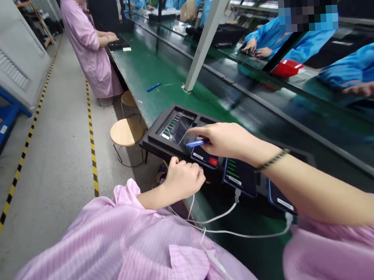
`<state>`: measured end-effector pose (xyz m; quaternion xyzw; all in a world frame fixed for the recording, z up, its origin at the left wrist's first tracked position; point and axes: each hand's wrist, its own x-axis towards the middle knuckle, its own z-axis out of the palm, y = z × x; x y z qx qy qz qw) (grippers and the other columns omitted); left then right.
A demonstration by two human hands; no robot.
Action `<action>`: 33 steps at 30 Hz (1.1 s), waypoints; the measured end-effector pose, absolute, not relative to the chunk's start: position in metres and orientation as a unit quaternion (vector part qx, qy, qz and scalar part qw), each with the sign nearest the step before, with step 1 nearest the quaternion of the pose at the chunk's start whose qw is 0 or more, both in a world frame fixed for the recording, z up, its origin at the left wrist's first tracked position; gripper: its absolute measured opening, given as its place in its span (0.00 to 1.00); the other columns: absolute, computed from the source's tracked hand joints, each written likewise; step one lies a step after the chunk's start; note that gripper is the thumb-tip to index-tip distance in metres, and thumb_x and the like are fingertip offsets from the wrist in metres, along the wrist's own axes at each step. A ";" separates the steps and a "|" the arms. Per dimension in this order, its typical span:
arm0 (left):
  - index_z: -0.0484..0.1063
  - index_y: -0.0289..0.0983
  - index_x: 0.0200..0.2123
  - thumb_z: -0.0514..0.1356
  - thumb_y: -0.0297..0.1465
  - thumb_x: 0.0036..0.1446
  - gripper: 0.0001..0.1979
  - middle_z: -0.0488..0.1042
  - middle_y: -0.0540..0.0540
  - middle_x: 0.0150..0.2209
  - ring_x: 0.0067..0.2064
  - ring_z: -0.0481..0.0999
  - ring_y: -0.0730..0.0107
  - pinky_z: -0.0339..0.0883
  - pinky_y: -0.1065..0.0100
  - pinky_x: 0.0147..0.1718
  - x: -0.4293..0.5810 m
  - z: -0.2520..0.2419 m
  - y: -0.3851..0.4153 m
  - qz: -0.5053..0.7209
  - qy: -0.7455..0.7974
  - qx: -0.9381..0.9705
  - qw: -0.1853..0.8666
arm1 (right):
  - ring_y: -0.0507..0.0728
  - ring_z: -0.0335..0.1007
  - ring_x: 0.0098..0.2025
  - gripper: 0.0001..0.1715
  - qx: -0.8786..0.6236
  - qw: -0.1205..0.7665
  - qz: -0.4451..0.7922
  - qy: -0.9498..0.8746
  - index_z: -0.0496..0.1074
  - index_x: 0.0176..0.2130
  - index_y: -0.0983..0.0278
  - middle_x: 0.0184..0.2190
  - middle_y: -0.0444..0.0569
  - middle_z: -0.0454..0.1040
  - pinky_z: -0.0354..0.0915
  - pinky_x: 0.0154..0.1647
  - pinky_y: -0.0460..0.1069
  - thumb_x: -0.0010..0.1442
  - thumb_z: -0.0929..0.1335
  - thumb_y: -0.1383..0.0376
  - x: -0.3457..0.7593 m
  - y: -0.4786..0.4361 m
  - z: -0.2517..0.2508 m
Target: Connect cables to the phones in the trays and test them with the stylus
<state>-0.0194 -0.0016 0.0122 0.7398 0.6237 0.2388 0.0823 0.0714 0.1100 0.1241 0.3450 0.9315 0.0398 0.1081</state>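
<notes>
A black tray (pixel 155 137) lies on the green bench edge and holds several phones with lit screens. My right hand (pixel 225 139) reaches over it, closed round a blue pen (pixel 195 143), with the forefinger stretched toward the far left phone (pixel 177 128). My left hand (pixel 183 178) is curled at the tray's near edge, fingers pressed together by a phone (pixel 203 158) with a red patch on its screen; what it pinches is hidden. White cables (pixel 220 222) run from the phones (pixel 240 177) down toward my lap.
A green conveyor belt (pixel 157 61) runs away with a blue pen (pixel 153 87) on it and a white post (pixel 204 37). A person in pink stands at the far left bench. People in blue sit across. Two round stools (pixel 127 132) stand in the aisle.
</notes>
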 end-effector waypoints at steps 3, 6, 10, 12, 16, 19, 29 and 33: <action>0.68 0.37 0.30 0.48 0.35 0.69 0.17 0.76 0.47 0.27 0.30 0.76 0.67 0.59 0.61 0.37 -0.043 0.008 -0.014 0.273 0.595 0.737 0.166 | 0.60 0.74 0.46 0.33 0.332 0.125 0.046 0.934 0.66 0.63 0.51 0.49 0.49 0.78 0.64 0.37 0.48 0.59 0.63 0.66 0.055 0.138 0.106; 0.67 0.38 0.30 0.48 0.38 0.69 0.18 0.74 0.51 0.24 0.28 0.73 0.71 0.61 0.66 0.36 -0.071 0.003 -0.026 0.353 0.592 0.686 0.232 | 0.60 0.75 0.46 0.33 0.319 0.137 0.038 0.937 0.65 0.63 0.49 0.49 0.49 0.78 0.64 0.38 0.48 0.61 0.62 0.66 0.047 0.154 0.095; 0.66 0.38 0.29 0.49 0.43 0.68 0.19 0.72 0.52 0.21 0.24 0.71 0.73 0.62 0.70 0.31 -0.098 -0.001 -0.034 0.458 0.588 0.597 0.297 | 0.59 0.75 0.44 0.33 0.311 0.156 0.034 0.937 0.65 0.64 0.50 0.48 0.49 0.79 0.63 0.38 0.48 0.61 0.61 0.67 0.042 0.163 0.090; 0.66 0.38 0.30 0.50 0.45 0.67 0.19 0.71 0.53 0.20 0.23 0.70 0.74 0.62 0.71 0.29 -0.106 -0.003 -0.033 0.493 0.581 0.566 0.316 | 0.59 0.75 0.44 0.33 0.315 0.153 0.045 0.936 0.65 0.64 0.51 0.47 0.49 0.79 0.62 0.36 0.47 0.61 0.61 0.66 0.041 0.165 0.094; 0.66 0.38 0.31 0.51 0.49 0.65 0.21 0.70 0.53 0.19 0.22 0.69 0.75 0.63 0.71 0.29 -0.117 -0.006 -0.028 0.526 0.582 0.528 0.325 | 0.59 0.75 0.40 0.37 0.287 0.162 0.103 0.938 0.61 0.66 0.52 0.44 0.51 0.79 0.59 0.34 0.47 0.59 0.64 0.66 0.037 0.169 0.107; 0.67 0.38 0.30 0.52 0.50 0.64 0.21 0.70 0.53 0.19 0.22 0.69 0.75 0.64 0.71 0.30 -0.122 -0.007 -0.023 0.528 0.590 0.521 0.318 | 0.59 0.75 0.38 0.42 0.242 0.210 0.151 0.935 0.58 0.67 0.54 0.39 0.53 0.80 0.57 0.33 0.47 0.56 0.66 0.70 0.030 0.171 0.112; 0.68 0.37 0.29 0.55 0.46 0.63 0.19 0.68 0.53 0.18 0.21 0.67 0.75 0.61 0.72 0.26 -0.127 -0.016 -0.011 0.531 0.599 0.519 0.301 | 0.60 0.77 0.36 0.43 0.123 0.229 0.195 0.946 0.58 0.67 0.62 0.33 0.56 0.80 0.57 0.30 0.48 0.54 0.65 0.75 0.001 0.171 0.096; 0.70 0.36 0.29 0.55 0.47 0.62 0.19 0.65 0.54 0.18 0.21 0.62 0.77 0.58 0.72 0.25 -0.125 -0.013 -0.010 0.532 0.603 0.521 0.286 | 0.60 0.76 0.36 0.45 0.128 0.211 0.181 0.952 0.58 0.67 0.58 0.36 0.54 0.80 0.57 0.30 0.48 0.52 0.68 0.71 0.001 0.180 0.100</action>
